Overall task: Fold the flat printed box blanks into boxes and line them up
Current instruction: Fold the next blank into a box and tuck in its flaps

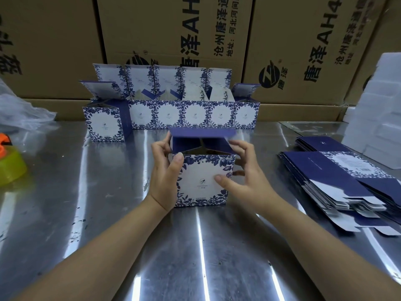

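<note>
A white box with blue floral print (pixel 201 181) stands upright on the steel table (pixel 195 246) in the middle, its dark blue lid flap raised at the back. My left hand (pixel 165 172) grips its left side, thumb on the front top corner. My right hand (pixel 240 172) holds the right side, thumb on the front face, fingers curled near the flap. Behind it, several folded boxes (pixel 195 114) stand in a row with lids open, and one more (pixel 106 122) stands in front at the left end. A stack of flat blanks (pixel 338 181) lies to the right.
Large brown cartons (pixel 173 40) wall off the back of the table. White foam pieces (pixel 382 118) are piled at the far right. A clear plastic bag (pixel 19 114) and a yellow and orange object (pixel 10 161) sit at the left edge.
</note>
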